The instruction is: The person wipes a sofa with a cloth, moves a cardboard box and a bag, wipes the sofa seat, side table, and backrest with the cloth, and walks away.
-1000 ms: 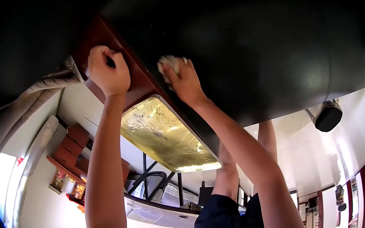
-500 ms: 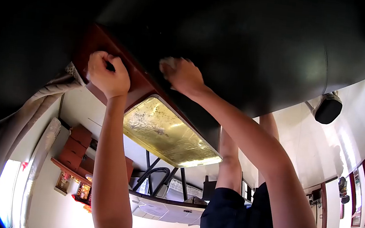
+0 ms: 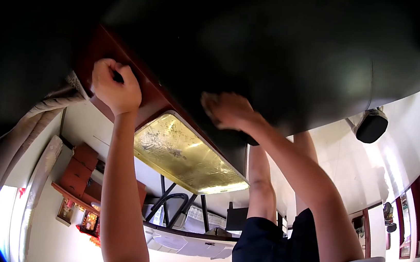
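My left hand (image 3: 116, 87) is curled into a fist against the reddish-brown wooden edge (image 3: 145, 85), with a dark gap between thumb and fingers and nothing visible in it. My right hand (image 3: 229, 111) lies over the black leather-like surface (image 3: 299, 79), its fingers closed and a little blurred by motion. They press on a small crumpled pale cloth, mostly hidden now and seen more clearly a moment ago. Just below the wooden edge is a rectangular panel with a shiny gold, scuffed face (image 3: 182, 151).
Black metal legs (image 3: 175, 207) show beneath the gold panel. Gathered curtain fabric (image 3: 40, 117) hangs at the left. A black-topped stool-like object (image 3: 372, 126) stands on the pale floor (image 3: 341, 161) to the right. Red-brown boxes (image 3: 81, 168) sit on a shelf.
My right hand has slid right and down across the black surface, away from the wooden edge. My left hand stays in a fist on the wood; the whole view has shifted slightly.
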Demonstrator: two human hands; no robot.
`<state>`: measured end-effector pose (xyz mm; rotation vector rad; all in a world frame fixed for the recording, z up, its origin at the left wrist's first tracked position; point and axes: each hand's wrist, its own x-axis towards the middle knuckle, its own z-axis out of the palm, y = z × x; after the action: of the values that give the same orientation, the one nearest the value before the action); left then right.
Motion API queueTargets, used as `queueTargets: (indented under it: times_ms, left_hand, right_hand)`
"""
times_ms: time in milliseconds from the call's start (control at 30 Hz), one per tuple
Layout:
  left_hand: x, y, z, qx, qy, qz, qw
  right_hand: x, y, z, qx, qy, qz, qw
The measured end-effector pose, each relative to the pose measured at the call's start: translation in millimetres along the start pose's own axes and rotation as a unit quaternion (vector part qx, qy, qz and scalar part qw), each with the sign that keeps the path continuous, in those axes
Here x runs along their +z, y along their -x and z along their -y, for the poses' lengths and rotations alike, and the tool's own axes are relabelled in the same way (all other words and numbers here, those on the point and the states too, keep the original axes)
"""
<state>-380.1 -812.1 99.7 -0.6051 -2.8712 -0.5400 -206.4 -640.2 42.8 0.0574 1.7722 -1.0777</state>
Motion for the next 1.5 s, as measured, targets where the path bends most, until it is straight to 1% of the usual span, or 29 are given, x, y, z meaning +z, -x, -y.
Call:
queueTargets:
  times_ms: [67, 100, 133, 200, 267, 300, 333, 367, 400, 467, 500, 533, 567, 600, 633, 667, 733, 800, 867, 933, 967, 1000, 1067, 1100, 1167, 1233, 1333, 1400, 1500]
  left_hand:
    - [0, 3, 0, 0.004, -0.007, -0.007, 1.0]
    - [-1, 3, 0, 0.001, -0.007, 0.0, 1.0]
    - [-2, 4, -1, 0.0, -0.007, -0.001, 1.0]
    - [-1, 3, -1, -0.019, -0.017, 0.006, 1.0]
    - [0, 2, 0, -0.002, -0.01, 0.003, 1.0]
    - [-1, 3, 0, 0.011, -0.004, -0.004, 1.0]
    - [-2, 3, 0, 0.009, -0.005, -0.001, 1.0]
    - [-2, 1, 0, 0.007, -0.009, 0.0, 1.0]
    - [-2, 2, 0, 0.004, -0.013, 0.001, 1.0]
    - [-2, 4, 3, 0.002, -0.01, 0.012, 1.0]
    - [-2, 3, 4, 0.002, -0.011, 0.013, 1.0]
    - [0, 1, 3, 0.002, -0.01, 0.011, 1.0]
    - [0, 1, 1, 0.003, -0.005, 0.001, 1.0]
    - [-1, 2, -1, 0.002, -0.001, -0.008, 1.0]
    - [-2, 3, 0, 0.001, -0.002, -0.01, 1.0]
    - [-1, 3, 0, 0.003, -0.005, -0.009, 1.0]
    - [-1, 2, 0, 0.008, -0.009, -0.009, 1.0]
    - [-1, 4, 0, -0.012, -0.016, -0.001, 1.0]
    - [1, 3, 4, -0.002, -0.019, 0.005, 1.0]
    - [0, 3, 4, 0.005, -0.022, -0.001, 1.0]
    - [0, 3, 3, 0.006, -0.021, -0.007, 1.0]
    - [0, 4, 2, 0.009, -0.02, -0.009, 1.0]
    - [1, 5, 4, -0.016, -0.009, -0.001, 1.0]
    - [0, 4, 4, -0.021, -0.014, 0.006, 1.0]
    - [-2, 7, 6, -0.032, -0.023, 0.017, 0.999]
    - [-1, 5, 6, 0.002, -0.015, 0.004, 1.0]
    - [-1, 5, 2, -0.018, -0.018, 0.004, 1.0]
    - [-2, 6, 2, -0.01, -0.021, 0.005, 1.0]
    - [-1, 4, 3, -0.002, -0.023, 0.001, 1.0]
  right_hand:
    - [63, 3, -47, 0.028, -0.029, 0.043, 0.998]
    - [58, 6, -50, 0.026, -0.023, 0.041, 0.999]
    - [58, 9, -54, -0.062, -0.029, 0.012, 0.998]
    - [60, -8, -53, -0.171, -0.127, -0.065, 0.975]
    - [-24, -2, 17, 0.049, -0.298, 0.018, 0.953]
    - [-28, -31, 22, 0.042, -0.347, 0.001, 0.937]
    - [-43, -48, 38, 0.039, -0.448, -0.008, 0.893]
    - [-60, -57, 47, -0.02, -0.414, -0.057, 0.908]
    - [-61, -64, 43, -0.016, -0.416, -0.056, 0.908]
    - [-62, -64, 39, 0.009, -0.31, -0.011, 0.951]
    - [-48, -44, 30, -0.008, -0.164, -0.024, 0.986]
    - [-9, -38, 5, -0.131, 0.097, -0.103, 0.981]
    - [-3, -12, -2, -0.026, -0.105, -0.002, 0.994]
    - [22, -5, -24, 0.005, -0.195, 0.065, 0.979]
    - [30, 16, -25, 0.086, -0.319, 0.061, 0.942]
    - [46, 20, -20, 0.076, -0.344, -0.04, 0.935]
    - [38, 13, -21, 0.06, -0.283, -0.012, 0.957]
    - [5, 6, -7, 0.037, -0.263, -0.001, 0.964]
    - [5, 4, -6, 0.016, -0.244, 0.015, 0.969]
    - [14, 5, -9, -0.009, -0.187, -0.054, 0.981]
    - [23, 6, -6, -0.036, -0.173, -0.151, 0.973]
    - [25, 2, -10, -0.034, -0.174, -0.152, 0.972]
    - [7, 1, -3, -0.013, -0.199, -0.069, 0.978]
    - [-5, 0, -1, -0.012, -0.201, -0.069, 0.977]
    - [-23, 0, 3, 0.051, -0.246, 0.053, 0.966]
    - [-18, 4, 2, 0.056, -0.233, 0.072, 0.968]
    - [-4, 11, -11, 0.047, -0.198, 0.088, 0.975]
    - [8, 15, -15, 0.055, -0.131, 0.071, 0.987]
    - [-28, -1, 7, 0.051, -0.253, 0.008, 0.966]
